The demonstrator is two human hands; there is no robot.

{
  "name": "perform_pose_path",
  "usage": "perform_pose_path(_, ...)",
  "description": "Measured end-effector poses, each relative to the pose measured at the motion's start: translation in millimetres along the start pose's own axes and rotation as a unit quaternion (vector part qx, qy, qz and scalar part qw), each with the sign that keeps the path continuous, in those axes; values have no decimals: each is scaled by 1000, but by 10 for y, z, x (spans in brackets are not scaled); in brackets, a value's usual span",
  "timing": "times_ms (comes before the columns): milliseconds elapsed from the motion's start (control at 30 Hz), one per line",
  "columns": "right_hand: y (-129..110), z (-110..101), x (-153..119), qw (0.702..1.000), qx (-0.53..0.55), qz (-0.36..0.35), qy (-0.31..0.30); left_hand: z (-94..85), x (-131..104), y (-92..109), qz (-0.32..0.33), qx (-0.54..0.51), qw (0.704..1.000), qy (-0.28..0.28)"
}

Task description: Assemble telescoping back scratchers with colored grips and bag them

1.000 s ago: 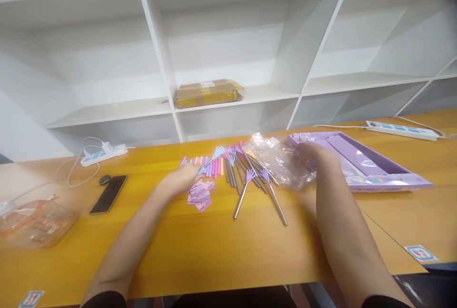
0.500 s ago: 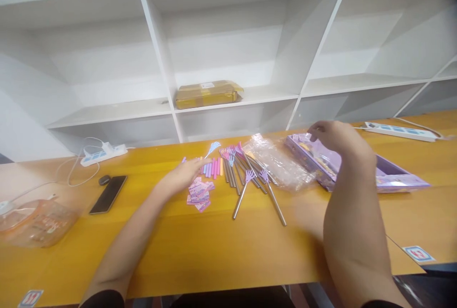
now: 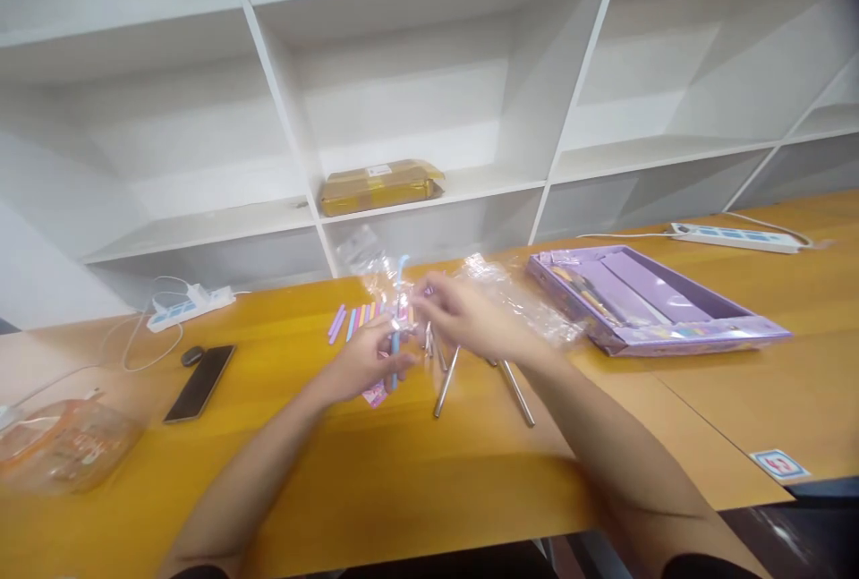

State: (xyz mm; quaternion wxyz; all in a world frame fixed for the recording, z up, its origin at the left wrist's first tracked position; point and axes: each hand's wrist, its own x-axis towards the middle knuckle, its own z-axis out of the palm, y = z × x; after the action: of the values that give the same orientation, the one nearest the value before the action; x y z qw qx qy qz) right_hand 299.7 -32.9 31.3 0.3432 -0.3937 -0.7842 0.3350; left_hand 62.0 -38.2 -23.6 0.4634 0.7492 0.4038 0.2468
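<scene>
My left hand (image 3: 366,360) is closed around a light-blue back scratcher (image 3: 395,360) held nearly upright, fingers around its lower part. A clear plastic bag (image 3: 366,259) hangs against the scratcher. The fingers of my right hand (image 3: 453,315) are pinched on the bag's edge, blurred by motion. Behind my hands lie several coloured sticks (image 3: 362,315) in a row. Pink printed cards (image 3: 376,395) show partly below my left hand. Metal rods of back scratchers (image 3: 516,395) poke out under my right arm; their heads are mostly hidden.
A purple display box (image 3: 671,293) and crumpled clear wrapping (image 3: 530,306) are on the right. A phone (image 3: 199,384), a power strip (image 3: 191,306) and a clear orange-trimmed pouch (image 3: 63,445) are at left. Another power strip (image 3: 738,239) lies at back right. A taped parcel (image 3: 382,187) rests on the shelf.
My right hand has come from the purple box to the middle, beside my left hand, and a clear bag now shows between them. My left hand has turned and raised the blue back scratcher.
</scene>
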Motion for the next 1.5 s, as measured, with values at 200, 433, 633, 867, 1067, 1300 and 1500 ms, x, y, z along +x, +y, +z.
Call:
perform_pose_path(200, 3, 139, 28, 997, 72, -11, 14, 121, -18, 106, -19, -77, 995, 54)
perform_pose_path(433, 196, 132, 250, 997, 75, 29, 18, 77, -29, 51, -22, -69, 997, 35)
perform_pose_path(633, 409, 349, 418, 975, 207, 70, 35, 63, -10, 49, 1, 11, 999, 35)
perform_pose_path(867, 551, 64, 458, 901, 315, -61, 293, -217, -101, 125, 34, -7, 988, 149)
perform_pose_path(1067, 302, -201, 173, 967, 195, -74, 146, -402, -170, 172, 152, -187, 939, 246)
perform_pose_path(1300, 49, -34, -17, 985, 91, -69, -129, -337, -210, 335, 191, -315, 894, 254)
perform_pose_path(1500, 68, 17, 61, 988, 86, -46, -120, -362, -248, 345, 152, -387, 873, 254)
